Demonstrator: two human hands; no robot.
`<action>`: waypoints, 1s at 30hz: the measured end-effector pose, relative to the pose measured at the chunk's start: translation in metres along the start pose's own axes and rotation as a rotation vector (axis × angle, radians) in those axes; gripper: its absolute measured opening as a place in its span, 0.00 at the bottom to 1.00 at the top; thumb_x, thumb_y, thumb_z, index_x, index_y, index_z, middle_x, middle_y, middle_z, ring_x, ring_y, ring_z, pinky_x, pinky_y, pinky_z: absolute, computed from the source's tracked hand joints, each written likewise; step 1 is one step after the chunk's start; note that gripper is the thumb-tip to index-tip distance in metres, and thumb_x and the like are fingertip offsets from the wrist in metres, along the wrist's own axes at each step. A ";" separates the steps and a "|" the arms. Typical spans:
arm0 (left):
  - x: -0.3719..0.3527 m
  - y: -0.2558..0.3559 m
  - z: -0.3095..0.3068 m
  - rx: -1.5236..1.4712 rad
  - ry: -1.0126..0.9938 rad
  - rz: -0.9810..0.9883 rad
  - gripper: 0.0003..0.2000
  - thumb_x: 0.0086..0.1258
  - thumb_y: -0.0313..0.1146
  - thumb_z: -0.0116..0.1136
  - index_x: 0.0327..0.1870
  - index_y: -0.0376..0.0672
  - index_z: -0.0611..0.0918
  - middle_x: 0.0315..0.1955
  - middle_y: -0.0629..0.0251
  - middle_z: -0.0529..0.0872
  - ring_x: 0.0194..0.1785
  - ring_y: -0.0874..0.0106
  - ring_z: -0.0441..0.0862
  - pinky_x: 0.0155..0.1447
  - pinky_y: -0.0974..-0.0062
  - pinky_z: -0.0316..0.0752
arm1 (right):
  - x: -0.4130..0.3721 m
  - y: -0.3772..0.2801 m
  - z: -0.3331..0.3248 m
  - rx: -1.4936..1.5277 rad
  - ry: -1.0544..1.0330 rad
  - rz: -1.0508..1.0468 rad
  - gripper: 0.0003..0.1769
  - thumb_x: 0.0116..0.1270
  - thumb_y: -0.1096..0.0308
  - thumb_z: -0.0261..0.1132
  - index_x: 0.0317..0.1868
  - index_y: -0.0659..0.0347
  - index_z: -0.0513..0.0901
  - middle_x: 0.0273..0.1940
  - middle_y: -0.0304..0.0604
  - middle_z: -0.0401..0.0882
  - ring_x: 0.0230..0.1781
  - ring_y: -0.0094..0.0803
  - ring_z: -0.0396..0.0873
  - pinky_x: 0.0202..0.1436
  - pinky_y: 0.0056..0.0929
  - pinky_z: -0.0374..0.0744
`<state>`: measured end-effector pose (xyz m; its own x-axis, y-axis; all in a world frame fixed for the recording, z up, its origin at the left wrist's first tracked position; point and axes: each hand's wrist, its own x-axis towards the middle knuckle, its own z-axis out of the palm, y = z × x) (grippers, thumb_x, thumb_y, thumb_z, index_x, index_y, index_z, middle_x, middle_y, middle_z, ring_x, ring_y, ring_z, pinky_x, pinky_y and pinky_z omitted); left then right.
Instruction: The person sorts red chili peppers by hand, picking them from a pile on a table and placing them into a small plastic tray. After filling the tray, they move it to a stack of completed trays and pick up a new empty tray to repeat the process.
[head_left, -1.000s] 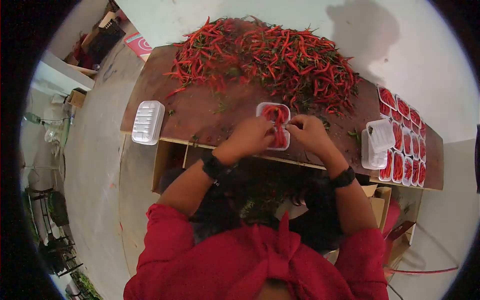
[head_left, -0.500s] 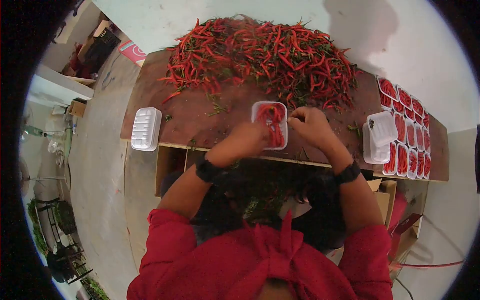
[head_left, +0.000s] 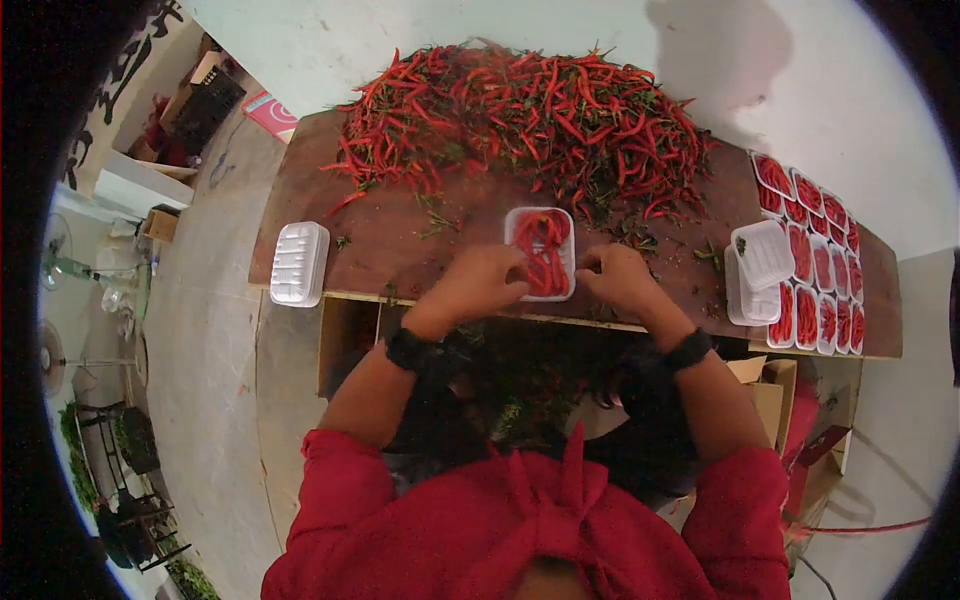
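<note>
A white foam tray (head_left: 571,222) stands upright at the table's front edge, with red chili peppers (head_left: 542,245) lying in it. My left hand (head_left: 478,282) is at the tray's left rim, fingers curved, the thumb and forefinger a little apart around nothing I can see. Just off the right rim, my right hand (head_left: 622,280) has its thumb and forefinger bent with a gap between them. Whether either hand presses on the tray is hard to make out. Beyond them rises a big heap of red chili peppers (head_left: 530,120) with green stems.
Stacked upside-down white trays (head_left: 300,265) stand at the table's left end. More stacked trays (head_left: 762,255) are on the right, beside rows of chili-filled trays (head_left: 822,265). Loose green stems (head_left: 435,225) litter the brown tabletop (head_left: 385,240). Cardboard boxes (head_left: 770,400) stand below.
My left hand has drawn back from over the peppers to the tray's left rim, uncovering them. My right hand has come down slightly, its thumb and forefinger further apart. The view has shifted a little.
</note>
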<state>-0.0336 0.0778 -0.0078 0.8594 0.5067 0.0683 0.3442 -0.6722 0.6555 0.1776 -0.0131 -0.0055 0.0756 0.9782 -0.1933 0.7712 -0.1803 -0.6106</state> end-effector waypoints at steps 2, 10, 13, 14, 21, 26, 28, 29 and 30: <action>0.002 0.002 0.006 0.029 0.048 0.021 0.10 0.53 0.37 0.58 0.30 0.40 0.79 0.26 0.53 0.80 0.34 0.54 0.78 0.38 0.60 0.72 | -0.002 -0.003 0.003 -0.013 -0.020 0.023 0.14 0.49 0.63 0.61 0.33 0.64 0.82 0.28 0.55 0.79 0.32 0.47 0.79 0.38 0.38 0.75; 0.004 0.010 0.015 0.208 -0.046 -0.041 0.13 0.51 0.38 0.62 0.36 0.43 0.78 0.33 0.55 0.81 0.39 0.55 0.79 0.43 0.61 0.74 | -0.002 0.000 0.008 -0.062 -0.056 0.081 0.14 0.50 0.62 0.61 0.32 0.64 0.81 0.28 0.55 0.79 0.32 0.48 0.78 0.38 0.40 0.75; 0.006 0.010 0.017 0.217 -0.038 -0.036 0.13 0.53 0.38 0.61 0.36 0.43 0.78 0.33 0.55 0.81 0.39 0.55 0.79 0.43 0.61 0.74 | -0.003 0.007 0.016 -0.035 -0.038 0.121 0.14 0.50 0.62 0.61 0.33 0.65 0.81 0.30 0.55 0.79 0.33 0.49 0.78 0.39 0.40 0.75; 0.007 0.010 0.016 0.217 -0.040 -0.034 0.13 0.53 0.38 0.61 0.36 0.43 0.78 0.33 0.55 0.81 0.39 0.55 0.79 0.43 0.61 0.74 | -0.003 0.010 0.020 -0.035 -0.019 0.136 0.15 0.50 0.62 0.62 0.34 0.65 0.81 0.31 0.55 0.79 0.34 0.49 0.78 0.39 0.40 0.75; 0.015 -0.012 -0.009 0.144 0.112 -0.176 0.12 0.57 0.38 0.58 0.39 0.41 0.78 0.35 0.54 0.81 0.41 0.55 0.79 0.45 0.62 0.73 | -0.007 0.026 0.044 0.040 0.062 0.162 0.15 0.51 0.63 0.62 0.33 0.68 0.80 0.29 0.53 0.80 0.31 0.43 0.80 0.37 0.37 0.76; 0.018 -0.032 -0.006 0.188 0.233 -0.328 0.15 0.59 0.38 0.55 0.44 0.41 0.76 0.38 0.53 0.81 0.44 0.55 0.78 0.46 0.61 0.73 | -0.007 0.022 0.045 0.274 -0.058 0.274 0.12 0.49 0.70 0.63 0.34 0.68 0.79 0.26 0.45 0.80 0.21 0.28 0.79 0.27 0.26 0.76; 0.020 -0.037 0.000 0.202 0.147 -0.471 0.19 0.59 0.37 0.55 0.50 0.40 0.73 0.39 0.51 0.81 0.45 0.54 0.78 0.47 0.60 0.73 | -0.011 0.002 0.033 0.429 -0.063 0.347 0.12 0.50 0.72 0.63 0.36 0.68 0.79 0.26 0.45 0.80 0.21 0.28 0.79 0.26 0.25 0.76; 0.019 -0.039 0.003 0.201 0.154 -0.469 0.19 0.59 0.37 0.55 0.50 0.40 0.73 0.39 0.51 0.81 0.45 0.54 0.78 0.47 0.60 0.73 | -0.014 -0.005 0.029 0.593 -0.072 0.424 0.13 0.50 0.73 0.64 0.38 0.69 0.78 0.27 0.45 0.80 0.21 0.28 0.78 0.25 0.24 0.76; 0.019 -0.040 0.007 0.199 0.202 -0.408 0.18 0.58 0.35 0.52 0.50 0.40 0.72 0.37 0.50 0.81 0.43 0.51 0.78 0.46 0.58 0.72 | -0.013 -0.001 0.033 0.588 -0.070 0.420 0.13 0.50 0.73 0.64 0.38 0.69 0.78 0.27 0.45 0.80 0.21 0.28 0.78 0.25 0.24 0.76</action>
<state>-0.0287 0.1105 -0.0376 0.5564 0.8309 -0.0068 0.7193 -0.4775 0.5045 0.1553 -0.0287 -0.0279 0.2350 0.8092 -0.5385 0.2167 -0.5837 -0.7825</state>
